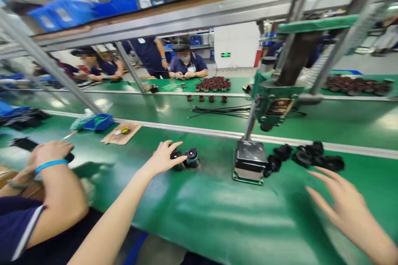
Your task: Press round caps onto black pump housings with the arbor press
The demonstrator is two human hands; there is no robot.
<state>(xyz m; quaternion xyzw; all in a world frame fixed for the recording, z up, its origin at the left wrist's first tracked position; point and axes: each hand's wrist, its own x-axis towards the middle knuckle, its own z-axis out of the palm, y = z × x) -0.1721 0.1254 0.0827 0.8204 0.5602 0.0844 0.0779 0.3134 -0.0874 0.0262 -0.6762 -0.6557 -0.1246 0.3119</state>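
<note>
Green pieces [99, 120] inside blue bin [105, 125], left hand [161, 158] beside two black parts [192, 158]

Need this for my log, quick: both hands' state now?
Left hand: at two black round parts; grip cannot be told.
Right hand: open, empty, near loose black pieces.

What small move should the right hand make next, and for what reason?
Probably the right hand should reach slightly forward and take one of the black pieces: it looks empty, with fingers spread and pointing toward them. The left hand is farther away, at the two round black parts.
</note>
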